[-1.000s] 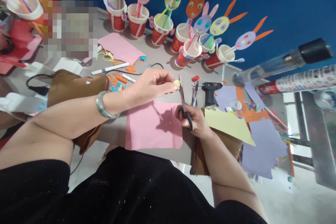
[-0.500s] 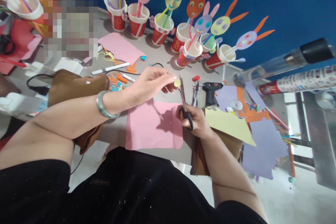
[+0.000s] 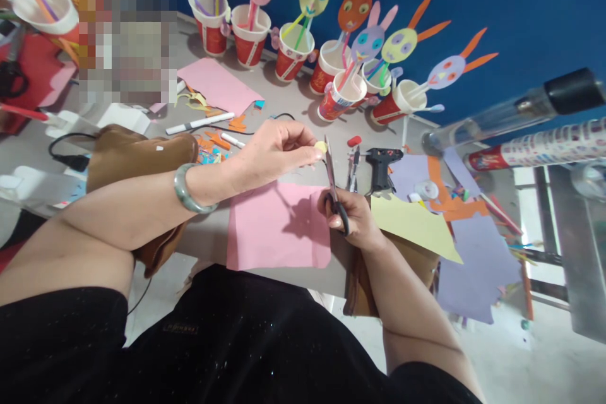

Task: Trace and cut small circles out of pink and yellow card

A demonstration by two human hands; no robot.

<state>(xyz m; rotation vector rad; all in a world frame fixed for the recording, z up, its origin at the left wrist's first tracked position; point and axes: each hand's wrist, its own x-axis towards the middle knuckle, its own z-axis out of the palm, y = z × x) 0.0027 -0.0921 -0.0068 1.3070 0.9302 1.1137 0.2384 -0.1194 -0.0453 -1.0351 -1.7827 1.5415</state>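
Between thumb and fingers, my left hand pinches a small rounded yellow paper piece. My right hand is wrapped round the black handles of a pair of scissors. The scissor blades point up and away, close beside the right edge of the yellow piece; whether they touch it I cannot tell. Below both hands a pink paper sheet lies at the table's front edge, with their shadow on it. A jade-like bangle circles my left wrist.
Red paper cups with paper rabbit faces line the back. At right lie a black glue gun, a pen, yellow paper and purple paper. A brown bag, markers and coloured scraps lie left.
The fingers of my left hand have shifted around the yellow piece, which has turned slightly. My right hand and the scissors look nearly the same.
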